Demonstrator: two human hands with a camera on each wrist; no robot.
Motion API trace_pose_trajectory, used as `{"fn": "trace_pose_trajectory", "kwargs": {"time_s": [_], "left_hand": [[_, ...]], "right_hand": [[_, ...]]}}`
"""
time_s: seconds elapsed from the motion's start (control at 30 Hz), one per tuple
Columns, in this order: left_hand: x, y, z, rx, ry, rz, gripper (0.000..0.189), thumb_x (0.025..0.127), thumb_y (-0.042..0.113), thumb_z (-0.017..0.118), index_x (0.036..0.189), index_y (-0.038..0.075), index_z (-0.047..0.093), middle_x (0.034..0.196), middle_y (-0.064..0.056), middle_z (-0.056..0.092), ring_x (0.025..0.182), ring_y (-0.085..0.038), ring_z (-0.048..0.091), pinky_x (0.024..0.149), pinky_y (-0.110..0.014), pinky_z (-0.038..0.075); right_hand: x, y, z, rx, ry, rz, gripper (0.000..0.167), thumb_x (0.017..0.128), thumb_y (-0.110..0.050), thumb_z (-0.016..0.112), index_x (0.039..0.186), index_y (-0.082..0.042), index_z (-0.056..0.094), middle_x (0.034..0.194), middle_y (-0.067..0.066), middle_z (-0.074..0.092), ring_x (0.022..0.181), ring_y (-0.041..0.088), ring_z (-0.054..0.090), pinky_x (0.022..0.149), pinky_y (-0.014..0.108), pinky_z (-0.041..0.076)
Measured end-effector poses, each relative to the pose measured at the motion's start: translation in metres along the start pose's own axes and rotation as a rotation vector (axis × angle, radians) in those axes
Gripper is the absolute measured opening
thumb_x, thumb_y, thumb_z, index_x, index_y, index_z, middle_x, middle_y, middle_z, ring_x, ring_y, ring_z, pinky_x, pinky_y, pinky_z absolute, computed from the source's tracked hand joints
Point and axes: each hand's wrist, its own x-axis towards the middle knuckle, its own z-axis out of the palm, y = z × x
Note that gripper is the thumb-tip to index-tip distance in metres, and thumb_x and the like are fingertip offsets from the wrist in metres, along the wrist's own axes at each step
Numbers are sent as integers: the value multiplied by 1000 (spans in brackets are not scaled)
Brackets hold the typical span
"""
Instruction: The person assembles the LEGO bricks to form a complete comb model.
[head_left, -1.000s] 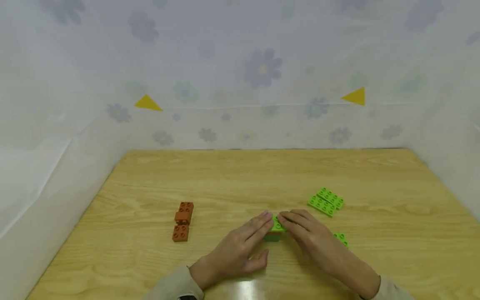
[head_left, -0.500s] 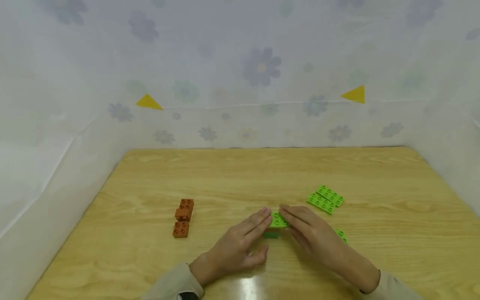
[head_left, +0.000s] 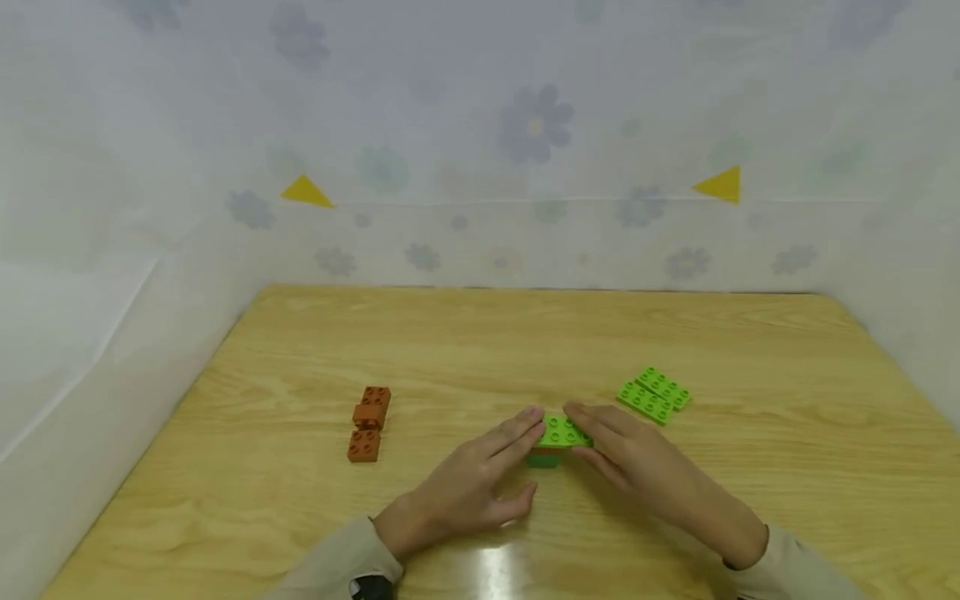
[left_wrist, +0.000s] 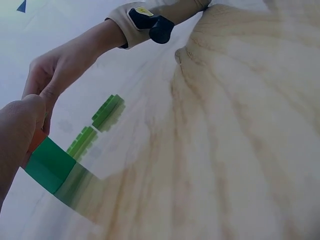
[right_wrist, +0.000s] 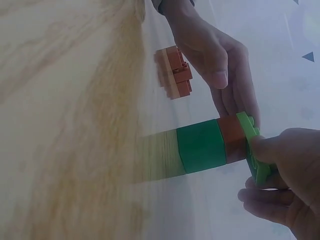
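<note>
A stack stands on the table between both hands: a dark green block [right_wrist: 202, 146] at the bottom, a brown brick [right_wrist: 231, 139] above it, and a flat light green brick [head_left: 558, 432] on top. The light green brick overhangs the stack towards the right. My right hand [head_left: 637, 454] pinches its right end, thumb at the front edge and fingers behind. My left hand [head_left: 480, 475] touches the left side of the stack with extended fingers, its thumb standing apart from the pieces. In the left wrist view, the hand in front covers part of the brown brick.
Joined brown bricks [head_left: 367, 423] lie on the wooden table [head_left: 450, 342] to the left. Two flat light green bricks [head_left: 654, 395] lie side by side beyond my right hand. White patterned sheeting [head_left: 450, 150] encloses the back and sides.
The gap between my two hands' fingertips has widened a little, and more of the top light green brick shows. A loose light green brick at right has gone behind my right hand.
</note>
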Motion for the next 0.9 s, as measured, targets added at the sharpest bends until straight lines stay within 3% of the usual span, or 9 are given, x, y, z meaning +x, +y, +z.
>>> {"fn": "trace_pose_trajectory", "kwargs": {"time_s": [0.1,0.27,0.43,0.63,0.73,0.9], "left_hand": [[-3,1,0,-1,7,-6,68,86,18,69,141,-9,40,148,-24,38,139,-27,35,110,-29,34],[-3,3,0,10,32,-7,64,90,18,65,141,-10,40,149,-22,36,138,-28,37,109,-30,34],[-9,2,-16,51,51,-82,53,99,22,53,140,-9,43,148,-20,39,135,-27,41,108,-30,36],[-32,-4,-46,130,72,-205,57,103,35,41,137,-10,45,146,-21,41,134,-33,41,105,-40,40],[-48,-8,-61,215,64,-305,56,101,33,50,134,-13,48,142,-25,44,131,-38,44,101,-46,43],[-71,-9,-79,368,22,-552,55,90,22,69,128,-16,52,132,-30,52,124,-42,50,96,-51,47]], "right_hand": [[1,-2,1,1,5,-11,52,103,-36,40,125,7,60,116,16,66,98,26,66,78,33,58],[-1,-4,-1,4,-6,-7,47,102,-32,47,124,7,60,115,17,66,99,26,67,78,32,57],[-4,-5,-1,-4,11,-6,49,103,-34,44,125,7,60,115,17,66,97,26,67,77,32,58],[-4,-3,-1,1,40,-21,49,103,-34,44,123,8,61,113,16,66,96,26,67,75,31,58],[-4,-2,-1,-2,36,-30,49,103,-34,44,124,7,61,112,15,67,96,26,67,75,31,58],[-3,-2,2,-22,30,-34,51,104,-35,40,125,7,59,112,16,66,95,26,67,74,31,58]]}}
